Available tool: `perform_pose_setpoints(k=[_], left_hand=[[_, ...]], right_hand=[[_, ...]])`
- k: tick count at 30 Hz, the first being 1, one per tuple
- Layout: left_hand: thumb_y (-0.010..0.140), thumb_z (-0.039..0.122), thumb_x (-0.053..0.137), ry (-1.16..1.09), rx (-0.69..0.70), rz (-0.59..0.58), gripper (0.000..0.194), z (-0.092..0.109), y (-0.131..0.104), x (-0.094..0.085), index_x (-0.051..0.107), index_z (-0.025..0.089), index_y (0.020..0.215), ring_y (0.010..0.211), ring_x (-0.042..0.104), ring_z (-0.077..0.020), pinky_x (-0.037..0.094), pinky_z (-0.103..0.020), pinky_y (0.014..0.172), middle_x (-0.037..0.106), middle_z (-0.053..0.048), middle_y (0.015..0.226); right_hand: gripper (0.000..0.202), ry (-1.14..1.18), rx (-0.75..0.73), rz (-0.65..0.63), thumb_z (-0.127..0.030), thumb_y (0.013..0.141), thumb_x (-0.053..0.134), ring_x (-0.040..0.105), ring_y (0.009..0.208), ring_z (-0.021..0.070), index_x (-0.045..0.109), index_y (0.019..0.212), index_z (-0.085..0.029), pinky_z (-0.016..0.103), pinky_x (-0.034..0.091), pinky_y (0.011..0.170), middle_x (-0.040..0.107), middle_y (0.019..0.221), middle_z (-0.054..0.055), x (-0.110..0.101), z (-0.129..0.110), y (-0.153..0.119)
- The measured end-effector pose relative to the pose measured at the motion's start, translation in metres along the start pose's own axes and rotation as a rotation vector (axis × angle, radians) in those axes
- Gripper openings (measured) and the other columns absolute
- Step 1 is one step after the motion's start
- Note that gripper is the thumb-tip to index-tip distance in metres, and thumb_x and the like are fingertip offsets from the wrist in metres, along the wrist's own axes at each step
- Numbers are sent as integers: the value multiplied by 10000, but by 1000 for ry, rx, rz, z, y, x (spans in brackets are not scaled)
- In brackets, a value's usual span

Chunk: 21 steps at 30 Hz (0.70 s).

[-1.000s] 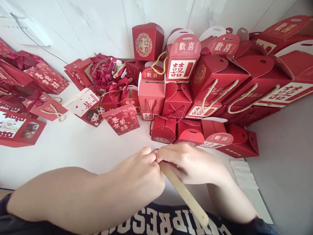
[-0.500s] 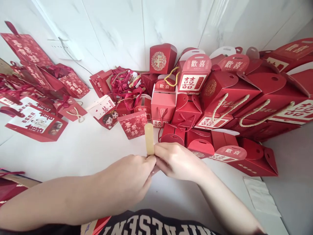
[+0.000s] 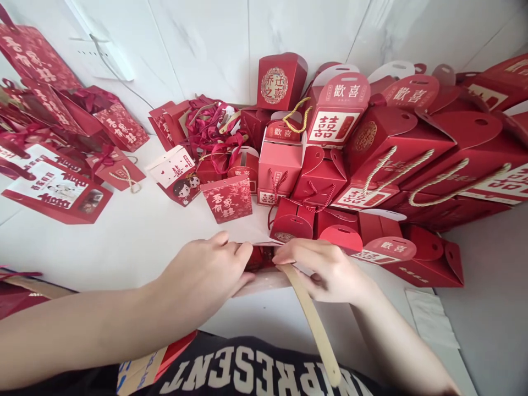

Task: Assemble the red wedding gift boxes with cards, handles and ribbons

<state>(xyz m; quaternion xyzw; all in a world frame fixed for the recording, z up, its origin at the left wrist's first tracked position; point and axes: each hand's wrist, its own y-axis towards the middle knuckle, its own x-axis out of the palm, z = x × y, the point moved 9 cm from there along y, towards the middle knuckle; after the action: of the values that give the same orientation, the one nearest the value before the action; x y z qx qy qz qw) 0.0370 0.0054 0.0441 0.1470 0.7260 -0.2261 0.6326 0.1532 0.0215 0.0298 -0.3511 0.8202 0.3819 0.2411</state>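
The left hand (image 3: 210, 267) is closed around the left end of a red card box with an open top and a pale, pinkish near side (image 3: 262, 280). The right hand (image 3: 330, 269) is at the box's right end, thumb and forefinger pinching the upper end of a long, flat, pale gold strap with rounded ends (image 3: 311, 313). From there the strap slants down toward the person's black shirt with white block letters (image 3: 247, 371), its free end showing a small hole. Whether the strap is fastened to the box is hidden by the fingers. The box sits between the two hands, over the white, smooth-topped bench (image 3: 107, 258), near its middle.

Just beyond the hands stands a red patterned card box with white characters (image 3: 228, 203). To its left is a white-and-red card box with cartoon figures (image 3: 175, 176), and behind both lies a tangled heap of crimson ribbon (image 3: 206, 124). Stacked red card boxes with cream rope handles (image 3: 396, 148) fill the right side. On the far left, a red card box with a white printed panel and a small window (image 3: 61, 198) stands among other red boxes. White paper sheets (image 3: 433, 319) lie near the right forearm.
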Motion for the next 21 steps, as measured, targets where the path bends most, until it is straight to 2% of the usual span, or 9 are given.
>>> perform_pose_setpoints(k=[4,7,9,11,13,15,18,19,21], left_hand=[[928,413,568,-397,136,119,248,-11,11,-26,638,210,1052,836,645,-173,484,-269,705,683,-32,942],[703,570,761,-583,216,143,686,-34,30,-35,547,244,1267,1130,582,-231,494,-275,852,611,-69,1254],[652,533,807,-634,202,133,823,-50,45,-28,492,251,1358,1226,525,-261,478,-288,902,548,-93,1361],[747,462,745,-699,162,37,636,-61,58,-6,549,248,1313,1096,599,-222,477,-259,825,621,-69,1257],[821,445,663,-723,118,-48,358,-67,67,16,678,209,1090,831,629,-168,438,-235,676,690,-26,973],[842,462,622,-716,48,-45,316,-74,74,29,690,156,808,612,530,-124,339,-241,547,616,3,699],[839,454,615,-742,-49,34,374,-83,79,33,628,131,651,529,426,-103,249,-257,499,519,15,577],[839,443,617,-758,-57,55,363,-84,79,32,638,129,658,540,439,-106,256,-256,506,533,12,585],[836,429,631,-763,-39,90,337,-84,77,26,666,130,685,586,492,-121,291,-252,532,584,0,627]], right_hand=[[171,-51,139,127,-101,912,527,669,821,161,575,1045,-196,245,523,686,686,950,53,-11,20,-3],[156,-98,258,238,-101,903,544,661,755,144,578,1011,-208,222,500,610,684,897,25,-17,39,7],[173,-119,259,277,-88,893,544,662,766,148,581,1007,-212,228,502,617,689,904,21,-18,45,16],[197,-128,225,300,-84,891,540,668,797,158,588,1029,-216,239,515,633,697,948,29,-18,47,25],[196,-144,184,365,-95,897,546,673,840,173,604,1035,-222,264,535,678,704,967,34,-23,46,28],[180,-159,162,488,-108,902,560,676,864,184,621,1020,-229,297,553,741,710,957,33,-34,44,26],[202,-173,115,676,-96,891,582,691,855,187,634,1023,-240,322,573,761,722,944,30,-50,39,16],[224,-179,71,699,-86,882,591,698,857,188,633,1037,-242,329,581,766,728,949,31,-51,35,14],[264,-213,-61,635,-79,870,601,711,906,200,625,1080,-238,373,584,845,741,977,40,-43,23,16]])
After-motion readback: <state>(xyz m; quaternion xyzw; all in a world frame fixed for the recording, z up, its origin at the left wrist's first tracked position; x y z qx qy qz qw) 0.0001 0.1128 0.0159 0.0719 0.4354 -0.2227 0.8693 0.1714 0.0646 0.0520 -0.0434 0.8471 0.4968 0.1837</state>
